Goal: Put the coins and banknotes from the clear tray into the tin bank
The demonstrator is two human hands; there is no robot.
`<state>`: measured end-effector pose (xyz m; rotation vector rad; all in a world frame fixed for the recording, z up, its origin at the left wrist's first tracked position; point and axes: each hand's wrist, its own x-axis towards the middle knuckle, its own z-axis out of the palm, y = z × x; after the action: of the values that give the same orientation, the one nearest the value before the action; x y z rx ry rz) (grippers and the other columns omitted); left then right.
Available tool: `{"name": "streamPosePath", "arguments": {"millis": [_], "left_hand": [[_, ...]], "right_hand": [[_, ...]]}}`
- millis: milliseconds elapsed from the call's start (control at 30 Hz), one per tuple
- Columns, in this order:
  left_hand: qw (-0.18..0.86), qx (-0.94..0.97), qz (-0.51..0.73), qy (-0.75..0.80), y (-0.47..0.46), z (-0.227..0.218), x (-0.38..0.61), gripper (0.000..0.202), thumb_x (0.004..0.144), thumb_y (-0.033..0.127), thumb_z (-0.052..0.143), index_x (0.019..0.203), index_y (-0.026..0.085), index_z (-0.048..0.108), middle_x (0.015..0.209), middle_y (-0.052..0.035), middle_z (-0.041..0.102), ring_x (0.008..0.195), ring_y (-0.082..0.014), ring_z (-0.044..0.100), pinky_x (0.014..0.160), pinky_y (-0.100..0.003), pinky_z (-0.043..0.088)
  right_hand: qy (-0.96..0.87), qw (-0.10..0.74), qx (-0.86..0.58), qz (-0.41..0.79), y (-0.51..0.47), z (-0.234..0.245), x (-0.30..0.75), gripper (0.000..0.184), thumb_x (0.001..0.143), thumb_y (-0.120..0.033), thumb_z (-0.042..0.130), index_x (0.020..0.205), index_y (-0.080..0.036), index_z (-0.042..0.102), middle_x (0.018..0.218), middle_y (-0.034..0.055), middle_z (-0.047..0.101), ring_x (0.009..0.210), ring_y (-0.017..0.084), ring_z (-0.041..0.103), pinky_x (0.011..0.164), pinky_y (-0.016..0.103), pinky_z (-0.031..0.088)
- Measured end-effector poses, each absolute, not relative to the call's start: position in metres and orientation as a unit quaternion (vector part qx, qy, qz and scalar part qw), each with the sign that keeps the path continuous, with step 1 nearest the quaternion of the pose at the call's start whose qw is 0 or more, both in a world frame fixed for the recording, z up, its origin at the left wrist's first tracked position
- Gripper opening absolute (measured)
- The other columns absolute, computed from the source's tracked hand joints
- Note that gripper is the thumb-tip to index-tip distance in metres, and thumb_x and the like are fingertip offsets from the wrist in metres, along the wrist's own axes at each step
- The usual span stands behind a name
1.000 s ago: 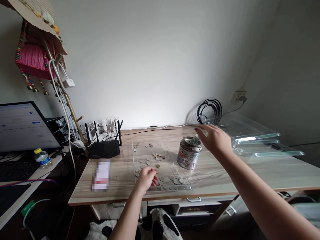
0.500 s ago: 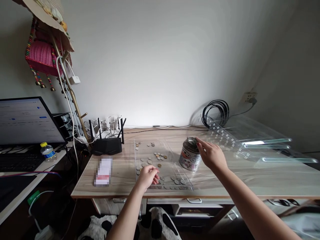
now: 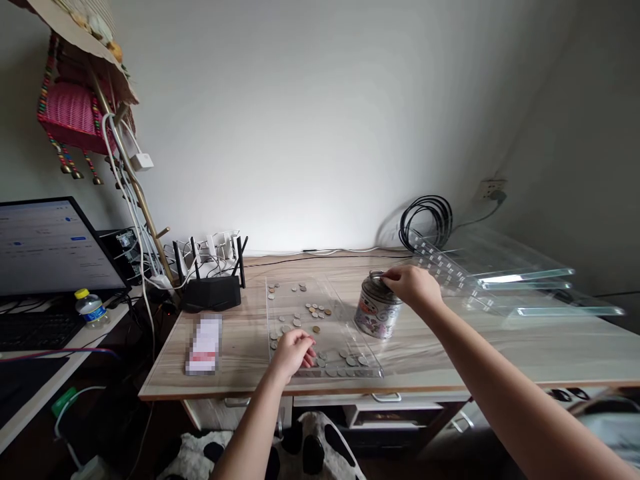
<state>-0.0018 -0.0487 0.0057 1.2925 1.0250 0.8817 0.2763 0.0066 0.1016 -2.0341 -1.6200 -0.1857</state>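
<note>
Right hand (image 3: pixel 414 285) is at the top of a patterned metal tin (image 3: pixel 376 315), fingers and thumb bunched at its top. Can't tell if they grip the tin or something small; the fingertips' underside is hidden. Tin stands upright on the wooden table (image 3: pixel 450 350), just right of a clear plastic tray (image 3: pixel 323 288). Small metal loop (image 3: pixel 375 274) shows at the tin's top, beside the fingertips.

Left hand (image 3: pixel 293 353) is over the near part of the tray, fingers loosely curled. Can't tell if it holds anything or touches the tray. Coins (image 3: pixel 317 329), silver and gold coloured, lie scattered across the tray, several along its near edge, some beside the left hand.

Left of the tray: a flat blurred-out item (image 3: pixel 204 345) on the table, and a black router (image 3: pixel 213 294) behind it. Far right: more clear plastic pieces (image 3: pixel 525 275), with a coil of black cable (image 3: pixel 445 210) against the wall behind. At far left, a lit monitor (image 3: pixel 50 250) and a yellow-capped bottle (image 3: pixel 91 310) are on another desk; above, a pink basket (image 3: pixel 73 110) hangs from a stand.
</note>
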Motion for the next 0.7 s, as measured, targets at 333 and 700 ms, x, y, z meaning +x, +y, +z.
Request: {"name": "streamPosePath", "arguments": {"millis": [333, 700], "left_hand": [[0.600, 0.547, 0.385, 0.439, -0.051, 0.010, -0.001, 0.017, 0.071, 0.030, 0.048, 0.070, 0.014, 0.053, 0.053, 0.0013, 0.053, 0.038, -0.0054, 0.047, 0.037, -0.016, 0.034], [0.606, 0.537, 0.386, 0.442, -0.051, 0.011, -0.001, 0.012, 0.068, 0.022, 0.045, 0.068, 0.014, 0.053, 0.052, 0.0009, 0.052, 0.038, -0.0060, 0.047, 0.035, -0.016, 0.034]], "right_hand": [[-0.649, 0.256, -0.692, -0.185, -0.009, 0.077, 0.281, 0.055, 0.084, -0.046, 0.020, 0.076, -0.020, 0.067, 0.115, 0.0080, 0.052, 0.112, 0.026, 0.036, 0.084, 0.041, 0.032], [-0.775, 0.232, -0.578, -0.111, -0.010, 0.047, 0.203, 0.036, 0.084, -0.023, 0.030, 0.110, -0.019, 0.054, 0.109, 0.0082, 0.055, 0.092, 0.017, 0.052, 0.078, 0.027, 0.039]]}}
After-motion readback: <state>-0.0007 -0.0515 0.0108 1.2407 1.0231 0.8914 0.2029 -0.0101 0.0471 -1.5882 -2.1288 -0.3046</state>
